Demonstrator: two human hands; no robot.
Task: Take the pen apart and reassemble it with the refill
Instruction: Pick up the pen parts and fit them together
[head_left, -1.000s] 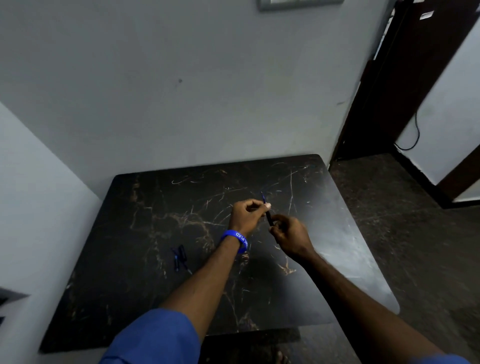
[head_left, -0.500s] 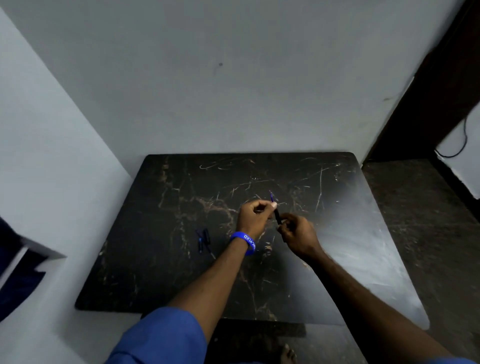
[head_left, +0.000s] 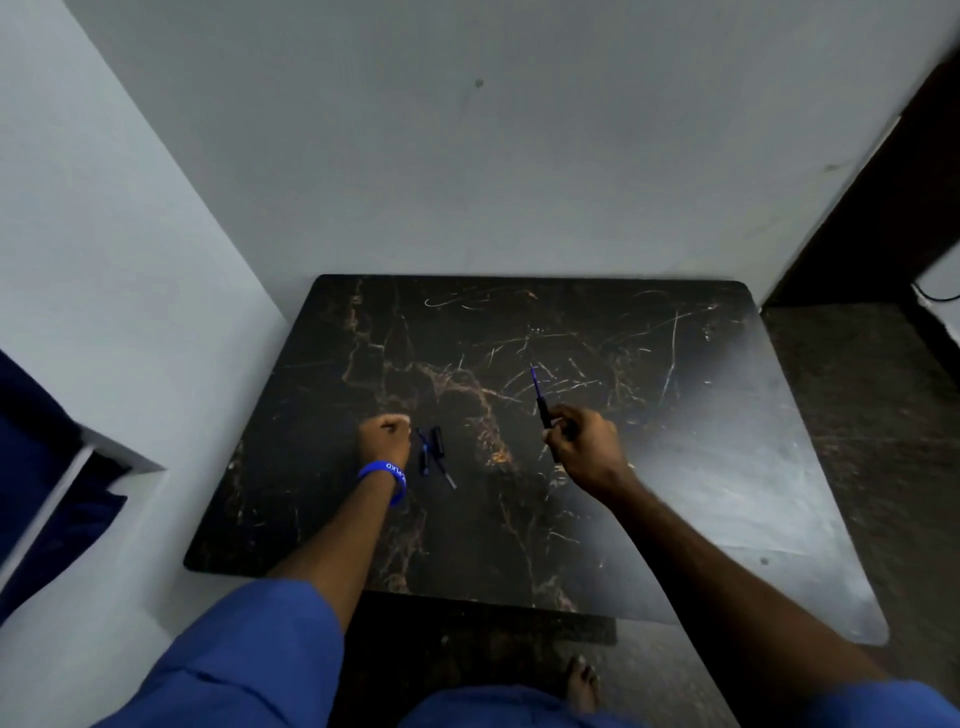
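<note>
1. Containers: none on the bench (head_left: 675, 493). It is a dark marbled slab set into a wall corner.
2. Right hand (head_left: 584, 449): its grip is clamped on the pen (head_left: 543, 402), one dark barrel with a thin blue rod standing out of its far end. The pen is held above the bench, right of the bench centre, tilted away from the person.
3. Left hand (head_left: 383, 439): curled into a fist at the bench, left of centre. Whether anything sits inside the fist cannot be told. One blue wristband (head_left: 384, 474) is on this wrist.
4. Loose parts (head_left: 434, 452): a small cluster lies on the bench just right of the left hand, well apart from the pen. At least two short dark-and-blue pieces and one thin rod with a pale tip can be made out; the exact count is unclear in the dim light.
5. Hidden or cut off: the pen's lower end is covered by the right hand's fingers. The wristband's lettering is too small to read. One bare foot (head_left: 583, 683) shows below the bench's near edge, partly covered by blue clothing.
</note>
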